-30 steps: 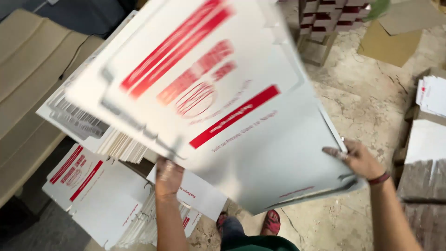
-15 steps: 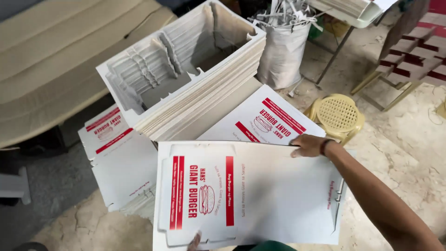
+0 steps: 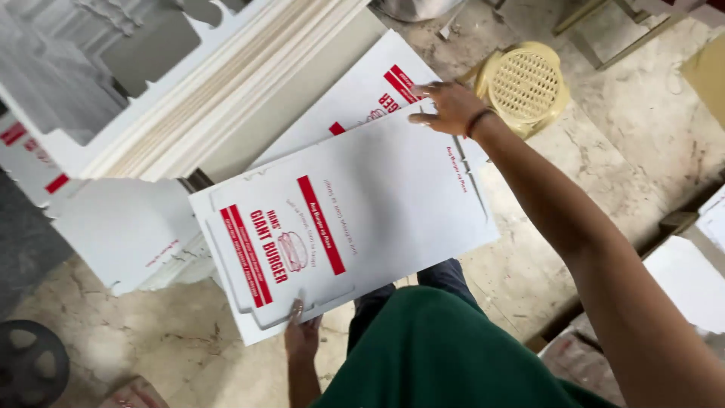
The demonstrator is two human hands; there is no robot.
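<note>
A flat white cardboard box blank (image 3: 355, 219) with red print and a burger drawing lies level in front of me, over my lap. My left hand (image 3: 302, 336) grips its near edge from below, thumb on top. My right hand (image 3: 445, 108) holds its far corner, arm stretched out, a dark band on the wrist. Under the far corner lies another flat blank (image 3: 362, 91) of the same kind.
A tall stack of white flat blanks (image 3: 204, 98) rises at the upper left, with more loose blanks (image 3: 121, 234) on the floor beside it. A yellow plastic stool (image 3: 525, 83) stands beyond my right hand. Cardboard pieces (image 3: 691, 279) lie at the right on the stone floor.
The held blank came down from in front of my face to lap height. My view has closed in on it and my right hand stays on the far corner.
</note>
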